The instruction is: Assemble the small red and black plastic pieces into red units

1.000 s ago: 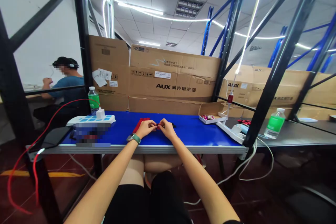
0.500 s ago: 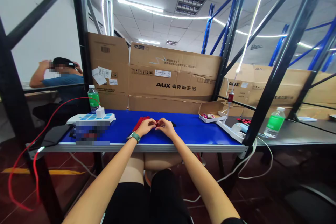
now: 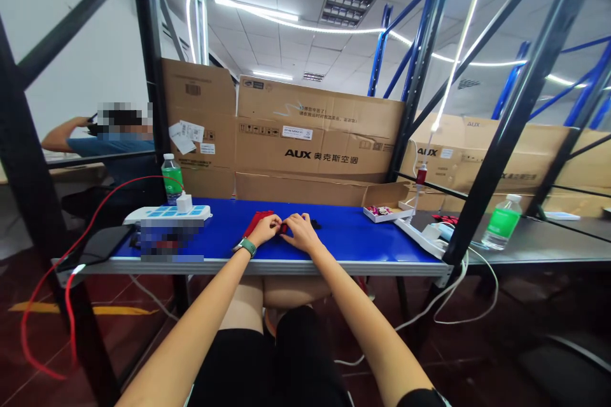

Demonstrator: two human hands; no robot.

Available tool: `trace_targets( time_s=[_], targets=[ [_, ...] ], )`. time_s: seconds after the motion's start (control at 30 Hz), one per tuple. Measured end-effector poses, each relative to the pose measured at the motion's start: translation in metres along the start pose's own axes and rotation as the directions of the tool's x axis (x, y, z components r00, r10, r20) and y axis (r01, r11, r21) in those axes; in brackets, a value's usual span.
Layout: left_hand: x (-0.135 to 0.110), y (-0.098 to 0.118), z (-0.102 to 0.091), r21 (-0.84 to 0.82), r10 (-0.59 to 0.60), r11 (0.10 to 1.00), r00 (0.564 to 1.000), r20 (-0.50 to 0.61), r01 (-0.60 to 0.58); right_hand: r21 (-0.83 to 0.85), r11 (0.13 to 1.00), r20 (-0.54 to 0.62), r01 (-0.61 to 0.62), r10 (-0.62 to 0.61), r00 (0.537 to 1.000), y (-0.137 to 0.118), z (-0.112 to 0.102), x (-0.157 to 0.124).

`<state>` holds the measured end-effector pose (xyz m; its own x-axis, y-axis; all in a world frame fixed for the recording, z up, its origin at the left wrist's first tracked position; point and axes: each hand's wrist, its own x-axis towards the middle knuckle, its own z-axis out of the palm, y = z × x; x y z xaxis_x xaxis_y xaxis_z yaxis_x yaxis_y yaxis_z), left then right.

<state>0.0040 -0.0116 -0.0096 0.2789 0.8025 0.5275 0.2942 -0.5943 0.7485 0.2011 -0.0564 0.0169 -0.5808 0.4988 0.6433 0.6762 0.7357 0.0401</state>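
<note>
Head view: left hand [image 3: 264, 229] and right hand [image 3: 299, 233] curled together, near edge of blue bench top [image 3: 344, 265], fingertips on small red piece [image 3: 284, 228]; can't tell if gripped. Red pile [image 3: 255, 223] just left of it, dark bits [image 3: 315, 224] just right. Nothing visibly finished; cardboard tray [image 3: 382, 214] of small parts far right.

Free room on the blue desk [image 3: 348, 241] runs from the left hand [image 3: 264, 230] to a white power strip [image 3: 167, 214], and from the right hand [image 3: 300, 233] to a cardboard tray [image 3: 382, 212] and a white socket strip [image 3: 420, 238]. Stacked cardboard boxes [image 3: 296, 140] wall the far edge, and a black steel upright [image 3: 496, 165] stands beyond the right end.
</note>
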Motion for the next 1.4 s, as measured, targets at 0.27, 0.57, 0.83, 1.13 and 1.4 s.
trace_targets(
  time_s=[0.27, 0.57, 0.83, 1.13, 1.4],
  targets=[
    [-0.003, 0.009, -0.005, 0.158, 0.061, 0.987, 0.943, -0.328, -0.009, 0.059, 0.997, -0.135, -0.052, 0.059, 0.989, 0.009, 0.005, -0.001],
    [-0.004, 0.015, -0.006, 0.106, 0.105, 0.992, 0.944, -0.314, -0.075, 0.037, 0.981, -0.07, -0.192, 0.194, 0.978, 0.008, 0.007, -0.001],
    [-0.007, 0.015, -0.007, 0.285, 0.1, 0.958, 0.954, -0.283, -0.016, 0.103, 0.98, 0.003, -0.169, 0.17, 0.985, 0.019, 0.013, 0.0],
    [-0.009, 0.02, 0.0, 0.084, 0.091, 0.992, 0.996, 0.0, -0.09, 0.147, 0.983, 0.024, -0.115, 0.112, 0.993, 0.022, 0.016, -0.004],
    [-0.004, 0.015, -0.003, 0.102, 0.094, 0.991, 0.993, -0.068, -0.087, 0.037, 0.975, -0.004, -0.218, 0.218, 0.976, 0.016, 0.014, -0.002]
  ],
)
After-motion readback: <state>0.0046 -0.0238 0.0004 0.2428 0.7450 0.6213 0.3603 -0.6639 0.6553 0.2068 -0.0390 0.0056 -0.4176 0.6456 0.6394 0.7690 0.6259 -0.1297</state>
